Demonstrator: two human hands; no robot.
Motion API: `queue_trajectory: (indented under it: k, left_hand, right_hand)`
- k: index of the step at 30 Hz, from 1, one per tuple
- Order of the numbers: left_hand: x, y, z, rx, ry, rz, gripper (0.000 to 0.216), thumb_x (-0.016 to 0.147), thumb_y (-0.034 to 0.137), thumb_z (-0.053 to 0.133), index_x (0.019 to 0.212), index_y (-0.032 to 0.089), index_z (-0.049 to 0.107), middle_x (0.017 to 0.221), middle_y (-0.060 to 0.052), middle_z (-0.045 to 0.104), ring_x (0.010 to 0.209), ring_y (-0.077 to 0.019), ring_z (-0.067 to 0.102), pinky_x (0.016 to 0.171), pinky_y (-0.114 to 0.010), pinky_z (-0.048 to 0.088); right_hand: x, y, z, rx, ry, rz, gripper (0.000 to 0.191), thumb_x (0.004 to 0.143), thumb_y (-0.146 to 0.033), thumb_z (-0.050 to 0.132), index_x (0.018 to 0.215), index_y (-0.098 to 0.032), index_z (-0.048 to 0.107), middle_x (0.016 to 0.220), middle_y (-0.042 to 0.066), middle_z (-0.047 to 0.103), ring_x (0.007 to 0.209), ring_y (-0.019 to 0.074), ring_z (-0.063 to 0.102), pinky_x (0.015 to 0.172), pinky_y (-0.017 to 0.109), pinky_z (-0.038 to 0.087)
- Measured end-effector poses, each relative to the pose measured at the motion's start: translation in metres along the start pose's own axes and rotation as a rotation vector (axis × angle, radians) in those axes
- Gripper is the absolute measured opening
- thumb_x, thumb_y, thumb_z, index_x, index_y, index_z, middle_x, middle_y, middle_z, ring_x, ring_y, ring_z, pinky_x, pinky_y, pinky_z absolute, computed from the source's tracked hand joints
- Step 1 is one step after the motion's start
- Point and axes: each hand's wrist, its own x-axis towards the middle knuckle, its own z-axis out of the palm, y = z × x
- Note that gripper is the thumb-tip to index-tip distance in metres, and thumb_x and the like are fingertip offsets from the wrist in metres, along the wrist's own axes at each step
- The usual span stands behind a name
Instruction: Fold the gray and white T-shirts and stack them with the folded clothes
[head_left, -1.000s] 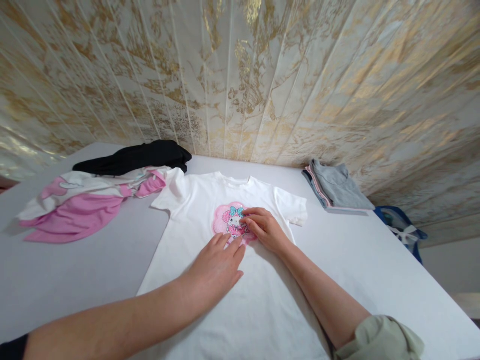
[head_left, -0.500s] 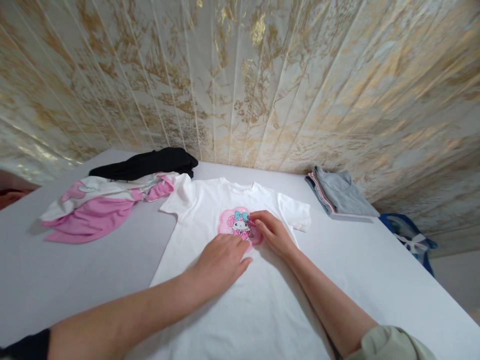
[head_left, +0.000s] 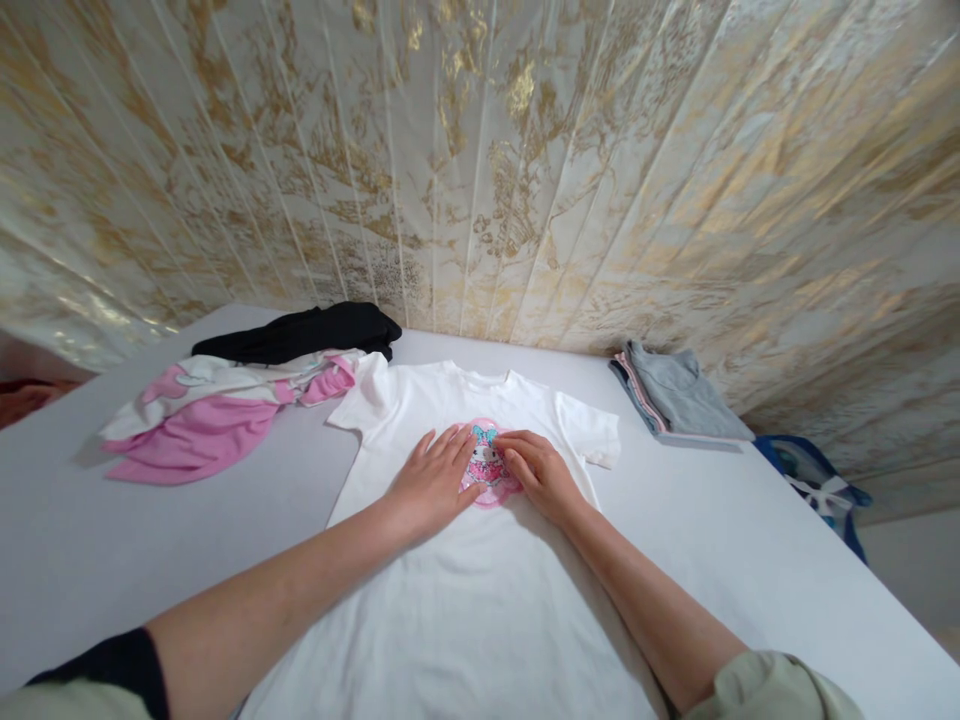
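A white short-sleeved T-shirt (head_left: 450, 620) is spread out front up, its neckline toward the wall. On its chest is a round pink print (head_left: 491, 490) of a cartoon character with a turquoise bow. My left hand (head_left: 431, 485) lies flat over the left edge of the print, fingers stretched out and the thumb apart. On the print's right edge rests my right hand (head_left: 546, 475), its fingers extended and slightly bent, the thumb a little below them. Neither hand grips the cloth. Part of the print is hidden under the fingers.
The white table (head_left: 750, 560) bears a pink-and-white garment (head_left: 225, 430) and a black garment (head_left: 307, 332) at the back left. A stack of folded clothes (head_left: 682, 390), grey on top, sits at the back right. Beyond the right edge is a blue-trimmed bag (head_left: 817, 480). A gold-patterned curtain (head_left: 465, 180) hangs behind.
My left hand has shifted left and up off the print's lower middle, and its fingers have spread flat. More of the print's middle shows. My right hand stays nearly in place.
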Motion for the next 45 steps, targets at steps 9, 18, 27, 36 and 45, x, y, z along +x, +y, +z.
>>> queue_trajectory:
  k: [9, 18, 27, 36, 45]
  left_hand:
    - [0.0, -0.006, 0.001, -0.027, -0.033, 0.039, 0.07, 0.094, 0.056, 0.036, 0.151, 0.017, 0.027, 0.158, -0.014, 0.025, 0.146, -0.0267, 0.021, 0.117, -0.049, 0.016]
    - [-0.007, -0.009, 0.003, -0.035, -0.011, 0.059, 0.079, 0.089, 0.068, 0.037, 0.15, 0.018, 0.03, 0.158, -0.013, 0.024, 0.147, -0.0271, 0.02, 0.118, -0.048, 0.013]
    - [-0.042, -0.018, -0.013, -0.083, -0.063, 0.145, 0.061, 0.094, 0.054, 0.041, 0.148, 0.026, 0.034, 0.157, -0.008, 0.03, 0.144, -0.0272, 0.025, 0.116, -0.049, 0.019]
    - [0.05, -0.06, -0.024, -0.057, 0.108, -0.153, 0.049, 0.097, 0.035, 0.034, 0.138, 0.01, 0.044, 0.147, -0.015, 0.045, 0.138, -0.0214, 0.039, 0.114, -0.035, 0.029]
    - [0.104, -0.078, 0.003, 0.01, 0.02, -0.291, 0.071, 0.093, 0.056, 0.031, 0.149, 0.013, 0.028, 0.159, -0.012, 0.022, 0.147, -0.0255, 0.019, 0.118, -0.045, 0.014]
  right_hand:
    - [-0.006, -0.003, 0.01, -0.38, -0.259, -0.002, 0.06, 0.097, -0.041, 0.041, 0.151, -0.02, 0.028, 0.156, 0.01, 0.03, 0.144, 0.0239, 0.027, 0.117, 0.049, 0.021]
    - [-0.023, -0.009, 0.003, -0.397, -0.299, 0.015, 0.072, 0.094, -0.056, 0.041, 0.153, -0.018, 0.024, 0.157, 0.01, 0.025, 0.146, 0.0246, 0.021, 0.118, 0.049, 0.018]
    - [-0.062, -0.019, -0.017, -0.266, -0.293, -0.016, 0.062, 0.096, -0.049, 0.042, 0.151, -0.024, 0.027, 0.155, 0.01, 0.032, 0.142, 0.025, 0.031, 0.116, 0.05, 0.024]
    - [0.011, 0.039, -0.03, -0.307, -0.036, 0.328, 0.052, 0.096, -0.04, 0.038, 0.141, -0.014, 0.045, 0.144, 0.016, 0.046, 0.135, 0.0256, 0.041, 0.112, 0.042, 0.032]
    - [0.063, 0.054, 0.005, -0.541, -0.164, 0.486, 0.062, 0.098, -0.049, 0.025, 0.151, -0.018, 0.026, 0.159, 0.007, 0.024, 0.145, 0.0206, 0.019, 0.116, 0.042, 0.014]
